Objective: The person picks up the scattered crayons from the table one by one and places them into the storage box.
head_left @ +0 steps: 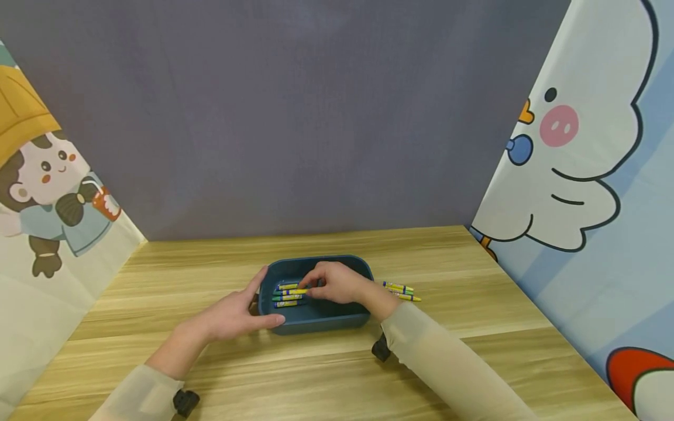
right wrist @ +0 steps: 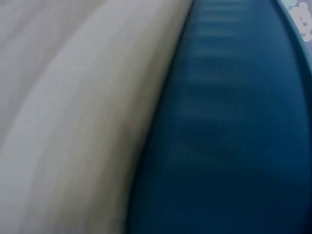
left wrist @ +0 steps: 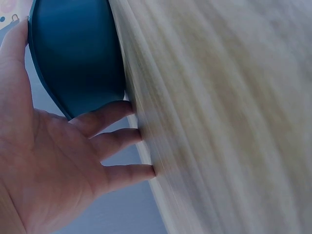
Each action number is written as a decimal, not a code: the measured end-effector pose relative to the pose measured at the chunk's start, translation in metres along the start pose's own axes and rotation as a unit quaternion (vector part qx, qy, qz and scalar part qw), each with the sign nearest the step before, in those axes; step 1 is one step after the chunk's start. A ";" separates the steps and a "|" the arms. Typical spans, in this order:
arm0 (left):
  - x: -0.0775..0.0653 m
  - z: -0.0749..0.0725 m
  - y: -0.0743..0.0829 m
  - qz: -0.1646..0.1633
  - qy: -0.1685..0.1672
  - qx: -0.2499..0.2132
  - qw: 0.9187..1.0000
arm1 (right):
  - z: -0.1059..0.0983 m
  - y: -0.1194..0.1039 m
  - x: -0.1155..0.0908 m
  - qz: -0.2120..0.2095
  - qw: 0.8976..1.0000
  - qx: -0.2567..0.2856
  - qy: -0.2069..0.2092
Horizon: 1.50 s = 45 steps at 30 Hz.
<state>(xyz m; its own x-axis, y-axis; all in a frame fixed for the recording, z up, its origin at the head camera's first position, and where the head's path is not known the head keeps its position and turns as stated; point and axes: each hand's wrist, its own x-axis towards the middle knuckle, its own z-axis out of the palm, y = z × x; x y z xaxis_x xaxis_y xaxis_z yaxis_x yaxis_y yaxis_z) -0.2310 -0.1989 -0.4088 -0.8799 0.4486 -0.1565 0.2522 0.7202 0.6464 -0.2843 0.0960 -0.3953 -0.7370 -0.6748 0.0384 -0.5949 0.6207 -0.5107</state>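
Note:
A dark blue plastic bin [head_left: 321, 323] sits on the wooden table. Several crayons [head_left: 286, 304] with yellow-and-blue wrappers lie side by side in its left part. My left hand [head_left: 234, 313] spans the bin's left end, thumb on the front rim. In the left wrist view, that hand's [left wrist: 63, 156] fingers are spread and fairly straight, several fingertips against the table beside the bin [left wrist: 78, 53]. Reaching inside the bin, my right hand [head_left: 337, 283] pinches the end of a yellow crayon [head_left: 295, 292]. The right wrist view shows the bin wall [right wrist: 219, 136], without fingers.
More crayons [head_left: 398, 287] lie on the table just right of the bin, partly hidden by my right forearm. A grey panel [head_left: 305, 128] stands behind the wooden table [head_left: 221, 374]. Cartoon-printed panels rise at the left [head_left: 52, 234] and right [head_left: 579, 146].

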 end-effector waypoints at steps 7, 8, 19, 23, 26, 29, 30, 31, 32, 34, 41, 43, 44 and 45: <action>0.001 0.000 0.000 0.003 -0.003 0.002 1.000 | 0.022 -0.007 0.010 -0.029 0.999 -0.019 -0.024; 0.001 0.000 0.000 0.003 -0.003 0.003 1.000 | 0.024 -0.007 0.011 -0.031 0.999 -0.024 -0.025; -0.001 -0.001 0.002 0.001 -0.001 0.007 1.000 | 0.031 -0.009 0.016 -0.039 0.998 -0.049 -0.026; -0.001 -0.001 0.001 0.000 -0.001 0.004 1.000 | 0.032 -0.008 0.016 -0.041 0.998 -0.052 -0.025; -0.001 -0.001 0.000 0.000 -0.001 0.005 1.000 | 0.032 -0.007 0.017 -0.042 0.997 -0.054 -0.025; 0.000 0.000 -0.001 0.002 -0.001 0.007 1.000 | 0.030 -0.007 0.016 -0.043 0.998 -0.047 -0.022; 0.001 0.000 -0.001 0.002 -0.001 0.008 1.000 | 0.029 -0.007 0.016 -0.043 0.998 -0.043 -0.021; 0.001 0.000 -0.002 0.002 -0.001 0.009 1.000 | 0.027 -0.007 0.015 -0.044 0.998 -0.037 -0.019; 0.001 0.000 -0.002 0.002 -0.001 0.011 1.000 | 0.025 -0.007 0.014 -0.044 0.998 -0.029 -0.017; 0.001 0.000 -0.002 0.002 -0.002 0.013 1.000 | 0.020 -0.007 0.012 -0.039 0.999 -0.014 -0.012; 0.001 0.001 -0.001 0.001 0.003 0.017 1.000 | -0.010 0.005 -0.006 -0.002 0.999 0.031 0.013; 0.001 0.001 -0.001 0.001 0.007 0.019 1.000 | -0.021 0.012 -0.016 0.008 0.999 0.041 0.026; 0.001 0.001 -0.001 0.001 0.010 0.021 1.000 | -0.027 0.017 -0.022 0.013 0.998 0.048 0.034; 0.001 0.001 -0.001 0.001 0.010 0.022 1.000 | -0.032 0.023 -0.028 0.018 0.998 0.054 0.042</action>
<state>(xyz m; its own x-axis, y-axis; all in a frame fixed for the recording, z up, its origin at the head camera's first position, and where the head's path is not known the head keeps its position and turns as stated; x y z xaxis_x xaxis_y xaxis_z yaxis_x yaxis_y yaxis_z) -0.2318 -0.1983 -0.4108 -0.8873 0.4395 -0.1398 0.2709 0.7420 0.6132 -0.2878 0.1416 -0.3805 -0.7835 -0.6152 0.0876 -0.5339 0.5941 -0.6017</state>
